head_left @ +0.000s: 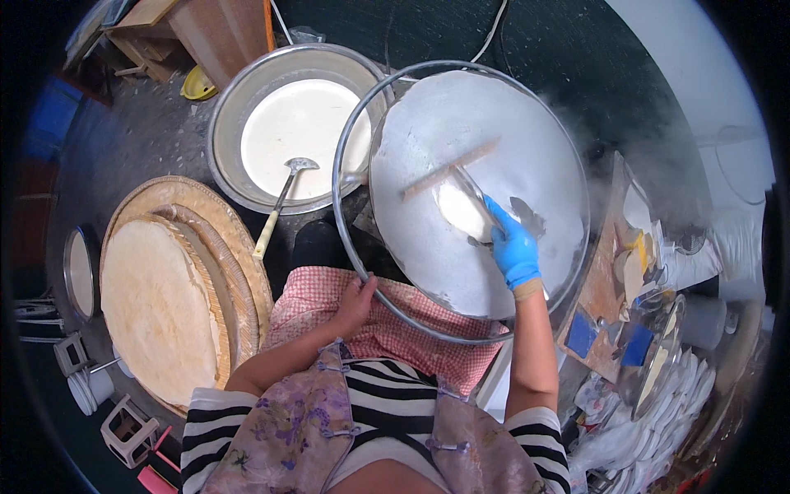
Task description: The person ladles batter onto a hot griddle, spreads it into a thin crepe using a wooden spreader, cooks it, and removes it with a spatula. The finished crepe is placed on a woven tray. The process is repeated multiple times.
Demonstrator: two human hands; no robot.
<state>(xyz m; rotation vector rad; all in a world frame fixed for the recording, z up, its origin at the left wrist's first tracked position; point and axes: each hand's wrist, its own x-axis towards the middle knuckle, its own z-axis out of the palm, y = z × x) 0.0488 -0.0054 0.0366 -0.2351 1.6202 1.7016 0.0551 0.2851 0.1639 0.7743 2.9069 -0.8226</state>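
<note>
My right hand (516, 251), in a blue glove, is closed round the handle of a T-shaped wooden spreader (436, 175). The spreader's bar lies across a large round griddle (428, 107), which carries a thin pale layer with a ragged edge. A pool of white batter (459, 212) sits beside the bar, near a dark bare patch of griddle. My bare left hand (355, 303) grips the near left side of a round metal ring (339, 193) encircling the griddle.
A wide metal basin (218, 144) of white batter stands left of the griddle, with a ladle (280, 202) in it. A stack of round flatbreads (160, 300) lies on a round woven tray (136, 198). A cluttered wooden board (605, 280) and plastic bags (650, 420) are at right.
</note>
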